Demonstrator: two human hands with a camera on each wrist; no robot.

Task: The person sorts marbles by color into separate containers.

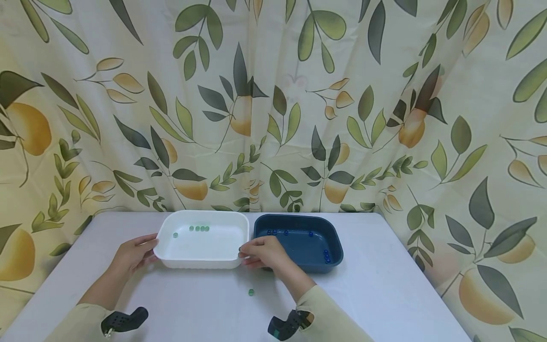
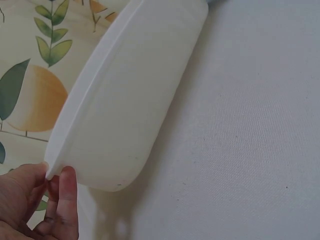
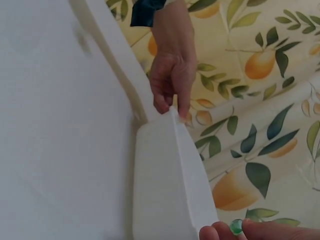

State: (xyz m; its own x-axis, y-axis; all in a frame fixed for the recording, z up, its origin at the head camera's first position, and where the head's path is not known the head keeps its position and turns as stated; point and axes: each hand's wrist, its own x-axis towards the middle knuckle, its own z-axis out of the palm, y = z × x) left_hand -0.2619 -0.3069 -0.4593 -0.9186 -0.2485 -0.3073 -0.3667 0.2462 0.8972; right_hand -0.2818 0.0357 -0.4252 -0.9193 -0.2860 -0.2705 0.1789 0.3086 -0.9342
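My left hand (image 1: 133, 252) grips the left rim of a white plastic basin (image 1: 201, 264), thumb over the edge and fingers beneath it, as the left wrist view shows. Several green glass marbles (image 1: 199, 228) lie inside the basin, most of them in a short row towards the back. At the basin's right front corner is my right hand (image 1: 268, 252). Its thumb and finger pinch a green marble (image 3: 236, 227), seen in the right wrist view right beside the basin's rim. Another green marble (image 1: 251, 292) lies on the table in front.
A dark blue basin (image 1: 299, 267) stands just right of the white one, partly behind my right hand, with several blue marbles (image 1: 326, 256) in it. Both sit near the far edge of the white-covered table (image 1: 192, 304). A leaf-and-fruit patterned curtain (image 1: 273, 118) hangs behind.
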